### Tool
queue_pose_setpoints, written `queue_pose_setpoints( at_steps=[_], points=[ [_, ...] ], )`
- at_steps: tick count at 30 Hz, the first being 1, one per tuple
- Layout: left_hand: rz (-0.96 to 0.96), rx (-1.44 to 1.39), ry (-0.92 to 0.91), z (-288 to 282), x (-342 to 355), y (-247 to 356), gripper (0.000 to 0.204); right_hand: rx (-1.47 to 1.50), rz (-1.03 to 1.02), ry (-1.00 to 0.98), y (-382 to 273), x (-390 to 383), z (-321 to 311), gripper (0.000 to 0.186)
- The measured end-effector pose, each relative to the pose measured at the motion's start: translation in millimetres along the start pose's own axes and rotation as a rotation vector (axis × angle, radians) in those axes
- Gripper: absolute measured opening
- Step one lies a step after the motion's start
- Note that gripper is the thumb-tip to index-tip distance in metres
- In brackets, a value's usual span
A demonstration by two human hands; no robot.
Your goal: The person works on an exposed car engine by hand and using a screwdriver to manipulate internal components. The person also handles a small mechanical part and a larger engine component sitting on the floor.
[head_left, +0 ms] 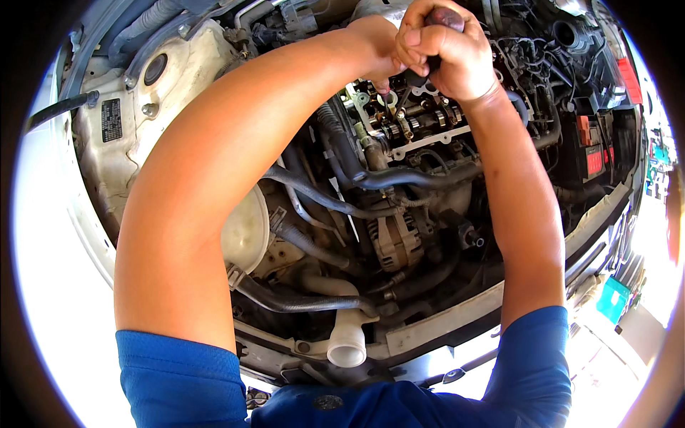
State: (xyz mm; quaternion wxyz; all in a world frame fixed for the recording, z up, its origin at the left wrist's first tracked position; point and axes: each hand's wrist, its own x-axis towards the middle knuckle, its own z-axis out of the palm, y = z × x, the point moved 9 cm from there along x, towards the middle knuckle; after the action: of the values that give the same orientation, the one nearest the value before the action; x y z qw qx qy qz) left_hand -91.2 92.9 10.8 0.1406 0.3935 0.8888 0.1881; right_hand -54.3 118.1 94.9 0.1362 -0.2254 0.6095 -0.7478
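Observation:
I lean over an open car engine bay. My right hand (444, 48) is clenched around the dark rounded handle of a tool (444, 16), whose shaft points down into the uncovered cylinder head (410, 125). My left hand (378, 50) reaches across beside it, mostly hidden behind the right fist, its fingertips touching the top of the cylinder head next to the tool's shaft. Whether the left hand holds anything is hidden. Both forearms come up from blue sleeves at the lower edge.
Black hoses (399, 178) cross below the head. An alternator (396, 239) sits lower centre, a white plastic pipe end (347, 342) near the front edge. A white reservoir (246, 228) lies under my left arm. The battery (596, 150) stands at right. The white inner wing (128, 135) bounds the left.

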Motion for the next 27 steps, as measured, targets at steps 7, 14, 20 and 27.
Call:
queue_pose_setpoints(
  at_steps=[7, 14, 20, 27],
  points=[
    [-0.078, 0.163, -0.058, 10, -3, -10, 0.015, 0.142, 0.034, 0.057, 10, 24, -12, 0.007],
    [0.003, 0.29, -0.102, 17, -3, -9, 0.017, 0.23, 0.015, 0.1, 16, 31, -19, 0.008],
    [-0.018, 0.358, -0.191, 12, -11, 2, 0.033, 0.231, -0.026, -0.058, 16, 29, -19, 0.011],
    [-0.102, 0.049, -0.085, 6, -11, -9, 0.036, 0.29, -0.037, -0.115, 16, 32, -12, 0.012]
  ],
)
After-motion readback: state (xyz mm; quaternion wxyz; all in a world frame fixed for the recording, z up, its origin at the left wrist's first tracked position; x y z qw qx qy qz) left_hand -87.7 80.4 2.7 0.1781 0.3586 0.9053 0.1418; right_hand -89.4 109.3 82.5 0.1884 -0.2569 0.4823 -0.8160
